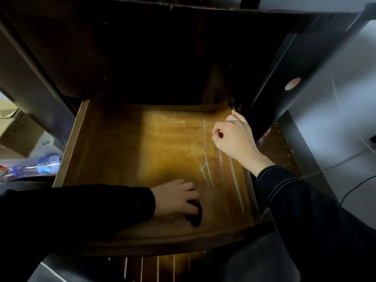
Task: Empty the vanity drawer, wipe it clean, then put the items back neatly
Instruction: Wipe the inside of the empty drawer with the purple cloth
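Note:
The wooden vanity drawer (69,143) is pulled out below me, and its worn brown bottom shows pale blue-green scratch marks on the right side. My left hand (175,198) lies near the drawer's front, fingers curled over a small dark cloth (196,215) that it presses to the bottom. My right hand (234,137) is at the drawer's far right corner with curled fingers. Thumb and forefinger are pinched together; I cannot tell whether they hold anything. No other items lie in the drawer.
The dark vanity cabinet (142,58) overhangs the drawer's back. Cardboard boxes (14,131) and a blue-capped plastic bottle (46,161) sit at the left. A grey wall with cables (345,190) stands at the right. Wooden slats (158,267) show below the drawer front.

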`<action>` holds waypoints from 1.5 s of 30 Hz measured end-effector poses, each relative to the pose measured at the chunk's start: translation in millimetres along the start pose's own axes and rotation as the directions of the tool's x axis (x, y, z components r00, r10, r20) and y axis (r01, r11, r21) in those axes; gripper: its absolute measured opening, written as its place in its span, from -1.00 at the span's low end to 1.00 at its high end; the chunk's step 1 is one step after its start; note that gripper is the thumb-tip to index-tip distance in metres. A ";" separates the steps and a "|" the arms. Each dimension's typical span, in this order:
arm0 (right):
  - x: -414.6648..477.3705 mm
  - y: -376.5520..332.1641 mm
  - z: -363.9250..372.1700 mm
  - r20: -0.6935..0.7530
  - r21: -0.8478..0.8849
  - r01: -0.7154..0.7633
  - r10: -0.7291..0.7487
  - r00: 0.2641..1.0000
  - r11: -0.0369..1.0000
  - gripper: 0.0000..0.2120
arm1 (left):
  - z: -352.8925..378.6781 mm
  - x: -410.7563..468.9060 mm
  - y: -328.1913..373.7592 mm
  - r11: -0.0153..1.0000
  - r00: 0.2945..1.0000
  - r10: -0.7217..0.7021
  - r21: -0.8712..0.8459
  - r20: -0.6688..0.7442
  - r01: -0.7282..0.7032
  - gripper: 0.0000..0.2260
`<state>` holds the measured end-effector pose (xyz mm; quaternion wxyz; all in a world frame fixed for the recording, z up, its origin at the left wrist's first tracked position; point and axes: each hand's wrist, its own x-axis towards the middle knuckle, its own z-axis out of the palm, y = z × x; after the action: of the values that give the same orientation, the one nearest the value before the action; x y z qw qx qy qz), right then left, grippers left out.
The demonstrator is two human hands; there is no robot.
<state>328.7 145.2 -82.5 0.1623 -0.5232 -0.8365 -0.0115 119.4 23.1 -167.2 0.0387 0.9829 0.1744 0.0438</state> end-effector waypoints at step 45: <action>1.8 3.7 3.1 -0.011 -0.019 0.007 -0.008 1.000 1.000 -0.83 | -15.2 57.4 -93.9 0.809 0.809 -0.585 0.030 -0.055 0.587 -0.70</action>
<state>330.5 149.1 -85.5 0.1617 -0.5215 -0.8374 -0.0230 139.7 131.8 -156.4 0.0243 0.8808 0.4705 0.0468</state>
